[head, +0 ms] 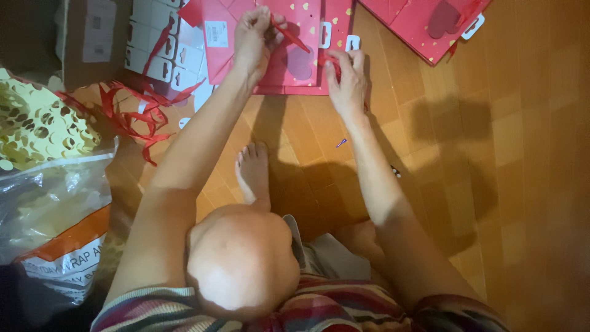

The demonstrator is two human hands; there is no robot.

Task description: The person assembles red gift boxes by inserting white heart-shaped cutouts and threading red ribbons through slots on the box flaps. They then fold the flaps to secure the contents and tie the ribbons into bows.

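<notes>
A flat red paper gift bag with small gold hearts and a heart-shaped window lies on the wooden floor in front of me. My left hand pinches a thin red ribbon above the bag's left half. My right hand presses on the bag's lower right edge, fingers closed on the ribbon's other part there.
More flat red bags lie at the top right. A pile of loose red ribbons and white card tags sit at the left, with a clear plastic bag and gold-patterned paper. My bare foot rests on the floor.
</notes>
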